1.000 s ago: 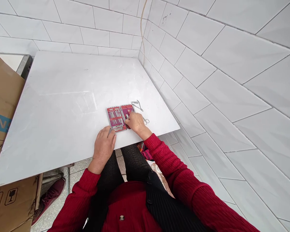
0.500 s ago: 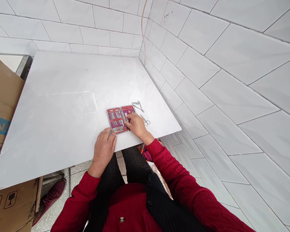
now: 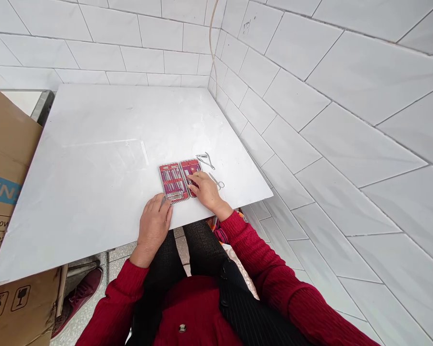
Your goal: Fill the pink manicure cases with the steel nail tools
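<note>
A manicure kit case [image 3: 184, 188] lies unfolded on the white table, with a red and purple lining. Its left half holds several slim metal tools [image 3: 173, 178] under a red band, and nail clippers [image 3: 176, 195] along the near edge. My left hand [image 3: 154, 218] rests by the near left corner of the case, fingers lying flat and touching its edge. Over the right half, my right hand [image 3: 206, 191] has thumb and fingers pinched together; what is between them is hidden. Cuticle nippers [image 3: 207, 160] and small scissors [image 3: 217, 181] lie just right of the case.
The white tabletop [image 3: 94, 192] reaches back to tiled walls behind and at the right. Cardboard boxes [image 3: 7, 144] stand at the left, one beside the table and one below its edge. A thin cable [image 3: 211, 38] hangs in the corner.
My right hand has shifted slightly over the right half of the case, still pinched. The left hand stays at the near corner. The view has tilted a little.
</note>
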`<state>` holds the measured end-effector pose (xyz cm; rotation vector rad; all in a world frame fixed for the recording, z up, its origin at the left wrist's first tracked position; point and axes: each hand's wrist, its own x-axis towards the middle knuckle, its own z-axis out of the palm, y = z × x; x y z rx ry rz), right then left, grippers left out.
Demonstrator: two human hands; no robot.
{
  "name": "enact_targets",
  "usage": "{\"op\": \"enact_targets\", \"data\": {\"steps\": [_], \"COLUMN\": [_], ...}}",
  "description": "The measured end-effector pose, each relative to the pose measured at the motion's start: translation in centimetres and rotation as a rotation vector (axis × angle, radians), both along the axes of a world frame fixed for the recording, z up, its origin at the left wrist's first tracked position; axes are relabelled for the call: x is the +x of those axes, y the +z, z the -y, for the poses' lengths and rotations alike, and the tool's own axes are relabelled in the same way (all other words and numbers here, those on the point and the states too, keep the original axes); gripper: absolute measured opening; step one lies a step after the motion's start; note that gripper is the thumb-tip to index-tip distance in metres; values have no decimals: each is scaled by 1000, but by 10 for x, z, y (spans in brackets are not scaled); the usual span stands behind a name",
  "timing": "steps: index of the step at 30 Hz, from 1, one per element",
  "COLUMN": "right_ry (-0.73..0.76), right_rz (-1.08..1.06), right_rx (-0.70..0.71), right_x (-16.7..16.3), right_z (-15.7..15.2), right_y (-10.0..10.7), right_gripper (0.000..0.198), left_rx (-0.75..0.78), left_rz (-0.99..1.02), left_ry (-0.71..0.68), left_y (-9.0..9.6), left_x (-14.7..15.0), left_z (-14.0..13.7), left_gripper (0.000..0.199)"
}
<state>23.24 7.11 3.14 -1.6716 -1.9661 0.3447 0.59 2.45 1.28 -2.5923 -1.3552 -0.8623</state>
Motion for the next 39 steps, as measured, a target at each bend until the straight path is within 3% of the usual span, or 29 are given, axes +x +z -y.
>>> {"op": "enact_targets", "data": {"steps": [8,31,36,39], "right_ry": [15,-24,-19,-114], "right_rz": [151,184,109,40], "right_rx": [151,179,193,169], "right_x": [-7,-12,0,24], "right_z": [13,5,6,-9], "right_y": [-7,-9,-1,14], "right_gripper": [39,35,34,32], "left_rx": [-40,-38,-27,-40], "left_rz": [24,10,16,29], "left_ry": [5,-1,-3,-8], "left_y": [1,1,1,2], "left_x": [0,-1,-1,-1], "left_z": [0,-3,-3,-2], "left_gripper": [28,32,30,30]}}
